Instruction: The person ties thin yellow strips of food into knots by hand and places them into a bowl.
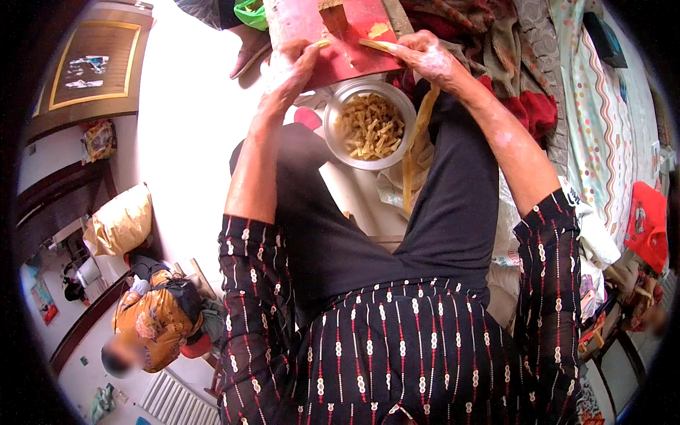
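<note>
My left hand (292,65) is closed on the end of a short pale-yellow strip (324,43) at the left of a red board (361,60). At the board's right side, my right hand (427,58) pinches another pale-yellow strip (377,46) that points toward the middle. A long yellowish strip (411,166) hangs below my right hand beside the bowl. Between my hands, a brown upright piece (333,18) stands on the board, with a yellow scrap (377,30) next to it. Just below the board, a metal bowl (406,106) holds many short cut yellow-brown pieces (370,127).
Dark and red cloths (489,42) are heaped on the right, beside a dotted patterned cloth (602,120). Another person's foot in a dark shoe (249,58) is near the board's left side. A person in an orange floral top (159,308) is at lower left.
</note>
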Demonstrator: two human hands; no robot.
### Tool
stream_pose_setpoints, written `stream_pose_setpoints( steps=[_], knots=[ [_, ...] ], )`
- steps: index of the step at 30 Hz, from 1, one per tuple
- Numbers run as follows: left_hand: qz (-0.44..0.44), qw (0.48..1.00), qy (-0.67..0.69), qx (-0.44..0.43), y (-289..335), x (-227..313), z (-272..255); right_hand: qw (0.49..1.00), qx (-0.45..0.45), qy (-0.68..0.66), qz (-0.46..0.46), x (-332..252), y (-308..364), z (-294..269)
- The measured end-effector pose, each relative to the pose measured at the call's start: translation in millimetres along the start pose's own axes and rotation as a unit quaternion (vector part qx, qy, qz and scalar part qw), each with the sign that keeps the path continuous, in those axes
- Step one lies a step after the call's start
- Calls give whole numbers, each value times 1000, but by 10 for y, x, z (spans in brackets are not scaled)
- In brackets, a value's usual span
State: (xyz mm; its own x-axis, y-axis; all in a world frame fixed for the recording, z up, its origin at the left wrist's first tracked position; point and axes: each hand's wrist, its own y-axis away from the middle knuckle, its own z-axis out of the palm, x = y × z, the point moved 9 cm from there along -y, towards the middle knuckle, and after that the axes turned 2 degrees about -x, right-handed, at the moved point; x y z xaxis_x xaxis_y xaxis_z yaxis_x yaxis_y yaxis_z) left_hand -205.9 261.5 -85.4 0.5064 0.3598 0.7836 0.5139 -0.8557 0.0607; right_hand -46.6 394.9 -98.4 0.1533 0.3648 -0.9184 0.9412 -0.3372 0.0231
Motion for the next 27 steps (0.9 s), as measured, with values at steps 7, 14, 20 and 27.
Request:
stream_pose_setpoints(
  steps=[7, 14, 20, 27],
  knots=[
    [-21, 991, -27, -126, 580, 213, 139, 997, 7, -77, 7, -352, 557, 15],
    [92, 983, -120, -106, 1179, 409, 211, 996, -25, -73, 44, -785, 1173, 237],
    [158, 982, -62, -88, 1799, 788, 200, 976, -48, 86, -196, -1227, 1861, 637],
    [141, 966, 70, -205, 2564, 1172, 521, 990, -132, -45, -25, -1157, 2290, 1118]
  ],
)
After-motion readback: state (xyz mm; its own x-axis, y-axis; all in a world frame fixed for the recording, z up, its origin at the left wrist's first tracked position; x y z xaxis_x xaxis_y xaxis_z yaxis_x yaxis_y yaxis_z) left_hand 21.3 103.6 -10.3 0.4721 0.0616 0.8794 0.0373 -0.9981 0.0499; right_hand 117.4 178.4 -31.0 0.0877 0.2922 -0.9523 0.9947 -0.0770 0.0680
